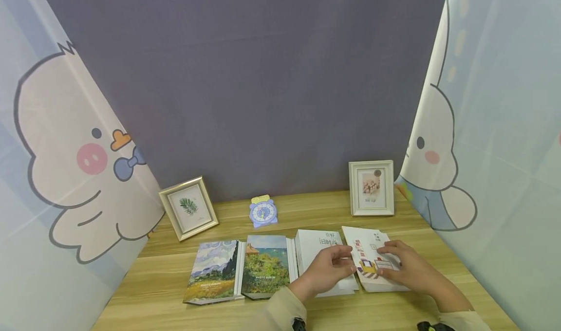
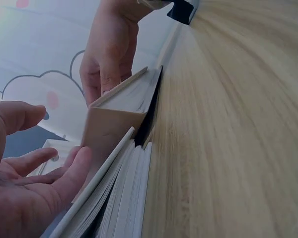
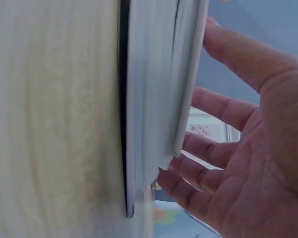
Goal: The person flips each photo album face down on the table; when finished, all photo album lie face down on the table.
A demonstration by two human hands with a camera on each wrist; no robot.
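Note:
Four-in-a-row is the layout of the photo albums, rightmost a white one with a colourful room drawing (image 1: 360, 241). My right hand (image 1: 409, 267) touches its cover and right side, fingers mostly straight, as the right wrist view also shows along its page block (image 3: 154, 99). My left hand (image 1: 325, 272) hovers over the right part of the neighbouring white album with Chinese lettering (image 1: 308, 250), fingertips close to the rightmost album's spine (image 2: 109, 131). In the left wrist view, the left fingers are spread and loosely bent, with nothing between them.
Two painted-cover albums, one with a cypress field (image 1: 215, 267) and one with a seaside garden (image 1: 265, 265), lie to the left. Behind stand a gold-edged leaf picture frame (image 1: 189, 209), a purple toy clock (image 1: 264, 211) and a white picture frame (image 1: 371, 188). Curtains surround the wooden table (image 1: 149, 282).

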